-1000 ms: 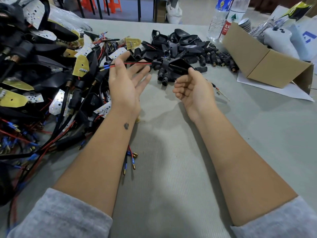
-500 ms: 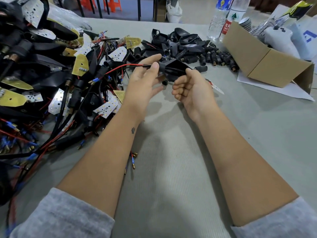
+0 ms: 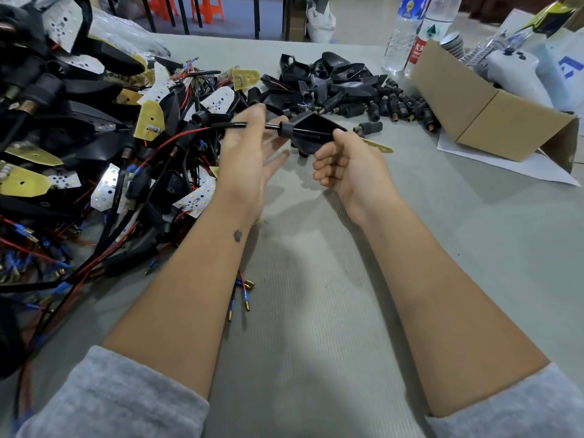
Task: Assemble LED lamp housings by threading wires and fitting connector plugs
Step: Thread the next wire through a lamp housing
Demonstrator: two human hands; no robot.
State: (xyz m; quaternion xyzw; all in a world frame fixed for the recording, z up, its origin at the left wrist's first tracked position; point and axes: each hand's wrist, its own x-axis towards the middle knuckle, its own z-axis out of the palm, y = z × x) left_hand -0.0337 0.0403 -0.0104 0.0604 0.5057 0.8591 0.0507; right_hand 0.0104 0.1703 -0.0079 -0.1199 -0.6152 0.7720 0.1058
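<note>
While the right hand (image 3: 350, 165) curled its fingers round the wide end of the black housing (image 3: 311, 131), holding it above the table (image 3: 316, 311) a little far of centre, I saw the narrow neck of the housing pointing left; a black cable (image 3: 230, 125) ran out of that neck across the left hand (image 3: 249, 153); the thumb and forefinger of that hand looked to be pinching the cable, though the contact was partly hidden, and the other fingers lay straight and spread, palm up; a red wire (image 3: 177, 135) trailed from the cable's left end into the heap; a yellow board (image 3: 377, 147) stuck out to the right from behind the right hand, and I could not tell whether it touched the housing; both forearms were bare, with grey sleeves (image 3: 110, 396) pushed up at the near edge. On the left lay a tangled pile (image 3: 79, 147) of black housings, white and yellow LED boards and red and black wires with blue-sleeved ends; a few loose wire ends (image 3: 241, 292) showed beside the left forearm; far of the hands sat a smaller heap of housings (image 3: 331, 80) and black plugs (image 3: 398, 107); far right stood a cardboard box (image 3: 474, 112) on white paper (image 3: 521, 165), with two bottles (image 3: 410, 33) beyond it.
</note>
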